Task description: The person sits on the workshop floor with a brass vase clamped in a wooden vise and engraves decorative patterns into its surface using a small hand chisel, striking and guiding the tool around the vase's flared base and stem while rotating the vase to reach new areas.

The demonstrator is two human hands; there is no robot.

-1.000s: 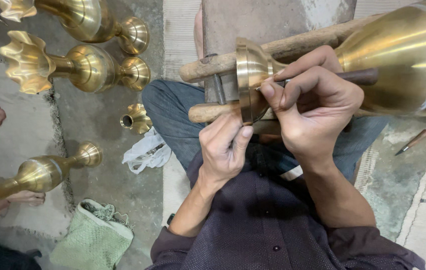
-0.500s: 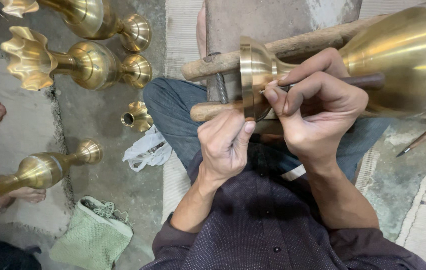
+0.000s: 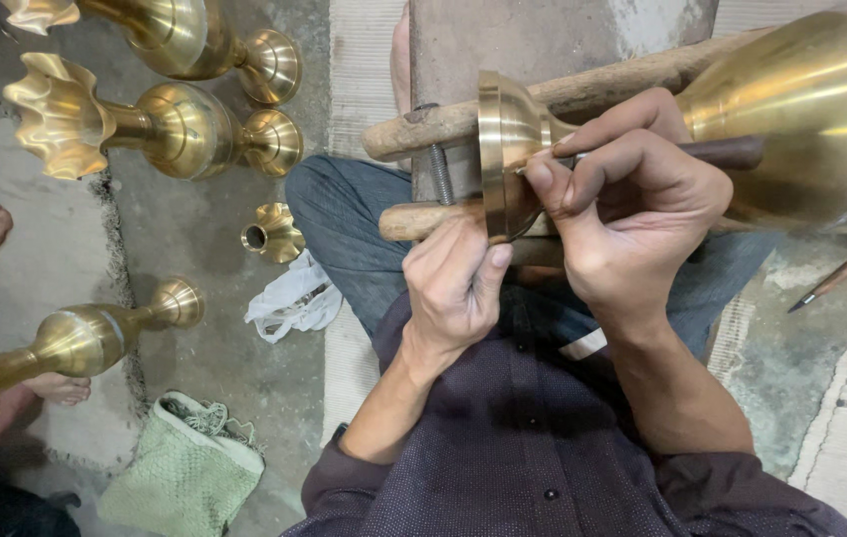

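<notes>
Concrete floor (image 3: 194, 239); brass vases (image 3: 160, 124) lie beside worked brass vase (image 3: 791, 109).

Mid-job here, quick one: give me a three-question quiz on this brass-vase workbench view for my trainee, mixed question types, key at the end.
1. True or false: the right hand holds a dark-handled tool against the neck of the large brass vase.
2. Multiple choice: the left hand touches A) the green cloth bag, B) the flared foot of the large brass vase, C) the white rag.
3. Fill in: the large brass vase lies on its side between two ______ bars.

Key: 1 true; 2 B; 3 wooden.
</notes>
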